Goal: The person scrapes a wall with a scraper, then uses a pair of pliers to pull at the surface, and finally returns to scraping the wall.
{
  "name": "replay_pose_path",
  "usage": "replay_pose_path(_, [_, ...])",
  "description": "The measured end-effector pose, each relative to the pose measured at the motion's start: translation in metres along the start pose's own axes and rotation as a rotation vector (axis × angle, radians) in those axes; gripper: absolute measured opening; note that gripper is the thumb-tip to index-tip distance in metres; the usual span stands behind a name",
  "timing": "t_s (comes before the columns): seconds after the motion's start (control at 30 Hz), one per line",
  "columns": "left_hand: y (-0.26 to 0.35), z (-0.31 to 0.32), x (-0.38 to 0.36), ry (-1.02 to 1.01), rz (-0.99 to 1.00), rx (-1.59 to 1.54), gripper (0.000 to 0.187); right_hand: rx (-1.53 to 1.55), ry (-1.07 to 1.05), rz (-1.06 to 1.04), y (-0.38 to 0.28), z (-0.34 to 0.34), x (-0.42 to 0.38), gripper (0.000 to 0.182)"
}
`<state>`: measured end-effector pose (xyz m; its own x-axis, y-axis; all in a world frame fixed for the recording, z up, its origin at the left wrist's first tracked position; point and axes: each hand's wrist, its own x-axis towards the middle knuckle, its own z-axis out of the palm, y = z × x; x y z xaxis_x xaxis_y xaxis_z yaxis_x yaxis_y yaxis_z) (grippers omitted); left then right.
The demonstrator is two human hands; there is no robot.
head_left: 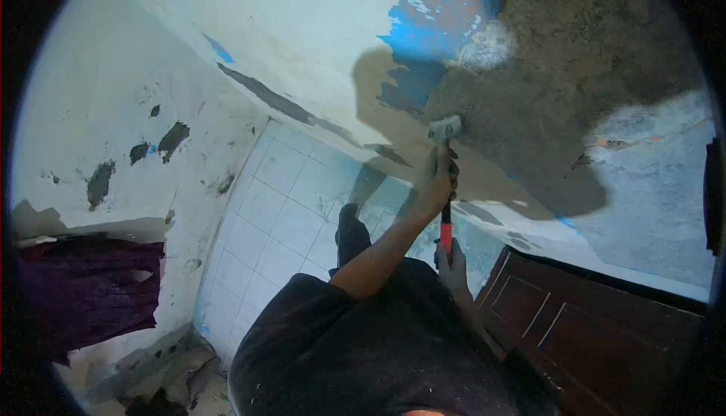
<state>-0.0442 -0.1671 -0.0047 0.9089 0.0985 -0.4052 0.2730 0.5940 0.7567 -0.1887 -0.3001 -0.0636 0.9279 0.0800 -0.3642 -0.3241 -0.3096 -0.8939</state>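
A long-handled scraper (pixel 446 231) with a red and black handle points up at the wall, its pale head (pixel 445 127) at the lower edge of a bare grey-brown patch (pixel 522 98). My left hand (pixel 440 178) is wrapped round the upper handle, just below the head. Lower down, my right hand (pixel 452 265) grips the handle beside the red part. Blue paint (pixel 431 23) and cream paint (pixel 302 23) border the bare patch. Shadows fall across the wall around the tool.
White floor tiles (pixel 265 197) lie below the wall. A dark brown panelled wooden piece (pixel 590 318) stands at the lower right. Purple cloth (pixel 98 287) hangs at the left, near a side wall (pixel 121 128) with chipped spots. Crumpled material (pixel 189 370) lies at the lower left.
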Motion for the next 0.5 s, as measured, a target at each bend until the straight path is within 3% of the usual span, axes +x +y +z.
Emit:
replay_pose_path(0.07, [-0.006, -0.002, 0.002, -0.080, -0.030, 0.057, 0.037, 0.018, 0.007, -0.020, 0.009, 0.006, 0.010, 0.022])
replay_pose_path(0.13, [-0.011, -0.012, 0.011, -0.148, 0.026, 0.048, 0.040, 0.073, 0.014, 0.087, 0.012, 0.019, 0.029, 0.027])
replay_pose_path(0.2, [-0.007, -0.024, 0.019, -0.140, -0.086, -0.002, 0.041, -0.105, 0.032, 0.070, 0.046, 0.045, 0.060, 0.030])
replay_pose_path(0.3, [-0.007, -0.042, 0.030, -0.165, -0.017, 0.052, 0.045, 0.098, -0.010, 0.219, 0.059, 0.086, 0.086, 0.029])
replay_pose_path(0.37, [-0.006, -0.050, 0.038, -0.095, 0.332, 0.441, 0.047, 0.276, -0.089, 0.108, 0.108, 0.116, 0.113, 0.027])
replay_pose_path(0.4, [-0.011, -0.058, 0.046, -0.115, 0.327, 0.438, 0.047, 0.277, -0.068, 0.109, 0.113, 0.129, 0.117, 0.027])
replay_pose_path(0.47, [-0.018, -0.075, 0.061, -0.147, -0.055, 0.269, 0.048, 0.406, 0.066, 0.062, 0.126, 0.156, 0.119, 0.027])
replay_pose_path(0.5, [-0.010, -0.072, 0.056, -0.151, -0.015, 0.240, 0.048, 0.266, 0.016, -0.010, 0.125, 0.159, 0.120, 0.024])
